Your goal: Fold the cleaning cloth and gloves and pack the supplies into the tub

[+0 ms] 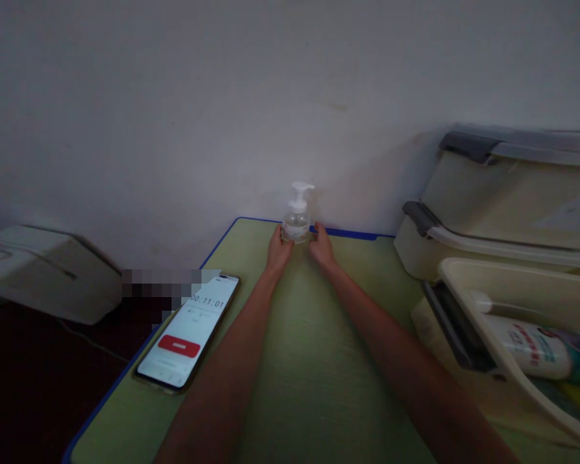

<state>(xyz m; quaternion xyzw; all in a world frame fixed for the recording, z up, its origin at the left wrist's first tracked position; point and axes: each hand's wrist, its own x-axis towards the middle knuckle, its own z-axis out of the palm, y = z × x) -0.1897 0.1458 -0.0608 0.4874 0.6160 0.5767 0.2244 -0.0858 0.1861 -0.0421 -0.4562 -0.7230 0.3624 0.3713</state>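
A clear pump bottle (296,227) with a white pump head stands upright at the far edge of the green table, close to the wall. My left hand (279,250) is at the bottle's left side, its thumb and fingers against the lower body. On the other side is my right hand (323,246), fingers and thumb apart, with a narrow gap between it and the bottle. Both arms reach straight forward over the table. The label on the bottle is too small to read.
A phone (188,332) showing a running timer lies at the table's left edge. Lidded storage boxes (507,193) are stacked at the right. In front of them, an open cream bin (457,274) holds a white and teal bottle (536,348). A white appliance (53,270) stands off to the left.
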